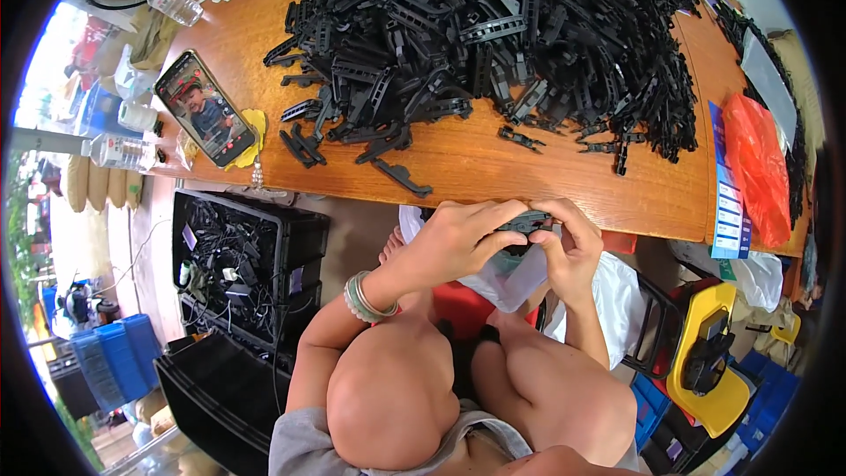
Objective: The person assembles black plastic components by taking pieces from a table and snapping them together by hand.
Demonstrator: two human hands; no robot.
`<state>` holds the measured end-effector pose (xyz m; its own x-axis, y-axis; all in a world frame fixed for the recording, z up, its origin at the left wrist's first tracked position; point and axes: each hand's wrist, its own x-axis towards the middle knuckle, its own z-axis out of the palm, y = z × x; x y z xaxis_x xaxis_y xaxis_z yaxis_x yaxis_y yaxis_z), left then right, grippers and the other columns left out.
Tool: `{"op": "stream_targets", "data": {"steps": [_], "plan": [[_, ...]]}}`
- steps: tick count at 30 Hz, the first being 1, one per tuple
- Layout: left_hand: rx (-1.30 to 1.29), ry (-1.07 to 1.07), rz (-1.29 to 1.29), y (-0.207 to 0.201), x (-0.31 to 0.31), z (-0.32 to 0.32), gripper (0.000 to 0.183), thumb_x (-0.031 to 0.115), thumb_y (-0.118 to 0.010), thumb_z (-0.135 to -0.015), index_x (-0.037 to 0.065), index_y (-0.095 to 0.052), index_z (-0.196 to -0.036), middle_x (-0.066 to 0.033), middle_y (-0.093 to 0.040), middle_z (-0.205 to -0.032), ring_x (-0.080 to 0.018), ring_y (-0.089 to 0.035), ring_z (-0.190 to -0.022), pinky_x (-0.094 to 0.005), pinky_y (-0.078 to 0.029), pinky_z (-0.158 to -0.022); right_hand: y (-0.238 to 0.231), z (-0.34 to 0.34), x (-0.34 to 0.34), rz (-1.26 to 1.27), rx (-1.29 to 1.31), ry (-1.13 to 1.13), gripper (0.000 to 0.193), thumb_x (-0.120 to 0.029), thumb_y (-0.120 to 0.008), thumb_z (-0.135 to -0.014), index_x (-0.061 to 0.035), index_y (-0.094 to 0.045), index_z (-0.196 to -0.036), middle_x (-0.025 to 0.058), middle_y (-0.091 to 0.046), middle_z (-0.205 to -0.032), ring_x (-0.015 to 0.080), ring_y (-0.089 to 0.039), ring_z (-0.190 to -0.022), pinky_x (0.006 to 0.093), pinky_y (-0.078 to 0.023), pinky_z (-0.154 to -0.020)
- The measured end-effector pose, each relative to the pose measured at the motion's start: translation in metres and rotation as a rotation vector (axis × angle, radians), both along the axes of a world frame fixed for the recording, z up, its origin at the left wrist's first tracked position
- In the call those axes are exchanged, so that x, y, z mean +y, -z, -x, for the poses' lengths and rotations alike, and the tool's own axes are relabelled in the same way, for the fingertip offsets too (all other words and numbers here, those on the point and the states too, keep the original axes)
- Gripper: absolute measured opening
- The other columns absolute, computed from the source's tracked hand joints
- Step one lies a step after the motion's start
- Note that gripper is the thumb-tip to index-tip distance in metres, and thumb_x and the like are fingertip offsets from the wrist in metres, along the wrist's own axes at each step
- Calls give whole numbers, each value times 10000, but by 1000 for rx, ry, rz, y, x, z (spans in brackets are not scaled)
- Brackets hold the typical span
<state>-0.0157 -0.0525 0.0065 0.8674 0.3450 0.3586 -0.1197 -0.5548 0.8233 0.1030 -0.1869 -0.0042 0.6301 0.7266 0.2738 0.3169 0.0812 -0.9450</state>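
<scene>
Left hand [458,236] and right hand [573,251] both on 1 dark plastic part [526,222], just off the near edge of the wooden surface [511,178], above the lap. Fingers of both hands closed on it: left grips its left end, right its right end, thumbs on the near side. Part mostly covered by fingers, so detail not readable.

Big pile of black plastic parts [423,44] on the far middle of the surface. Strays at its near side; 1 loose black piece [401,178] lies nearest the edge, left of the hands.

Left on surface: phone [205,108], screen lit, resting on something yellow [253,137]. Clear bottle [172,2] farther left.

Right on surface: red plastic bag [756,167] beside a blue and white printed sheet [730,185].

Below surface level, left: black crate [251,273] full of cables and dark bits. Right: yellow seat [705,370] with a black object on it. Bracelets [359,297] on left wrist.
</scene>
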Motion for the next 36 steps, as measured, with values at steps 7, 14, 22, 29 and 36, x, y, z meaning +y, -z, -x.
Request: {"op": "stream_targets", "data": {"steps": [7,14,22,29,36], "plan": [[145,-211,79,-3,30,43,193,156,-693,-810,9,-665,-932,-138,-641,-716,-243,-619,-577,-310,-470,-532,-7,-45,-7,199,77,-233,224,-33,-729,-695,0,-687,-913,91,-648,-808,182,-608,-753,292,-455,-657],[468,-694,-158,7,46,47,304,293,-679,-817,26,-588,-703,-78,-565,-531,-254,-564,-490,-345,-412,-478,0,-52,54,254,-772,94,89,-3,-664,-750,-11,-644,-836,91,-599,-924,267,-558,-890,351,-438,-751],[195,-447,303,12,34,48,115,63,-639,-845,-1,-563,-788,-90,-635,-750,-130,-606,-583,-284,-449,-515,-17,-7,25,138,-29,-164,144,19,-680,-734,6,-636,-871,115,-595,-910,270,-574,-815,344,-454,-683],[415,-56,736,-14,16,19,203,57,-581,-897,-23,-653,-1069,-52,-625,-699,-69,-573,-588,-214,-439,-509,-12,-6,16,-19,-185,-327,178,80,-673,-712,18,-642,-876,128,-626,-771,245,-592,-712,304,-471,-623],[165,19,279,-15,-4,16,336,81,-642,-855,-13,-554,-1165,-151,-639,-881,-248,-632,-705,-314,-477,-613,8,8,3,-132,-12,-64,146,88,-660,-754,32,-649,-888,112,-660,-798,210,-617,-679,290,-492,-629]]}}
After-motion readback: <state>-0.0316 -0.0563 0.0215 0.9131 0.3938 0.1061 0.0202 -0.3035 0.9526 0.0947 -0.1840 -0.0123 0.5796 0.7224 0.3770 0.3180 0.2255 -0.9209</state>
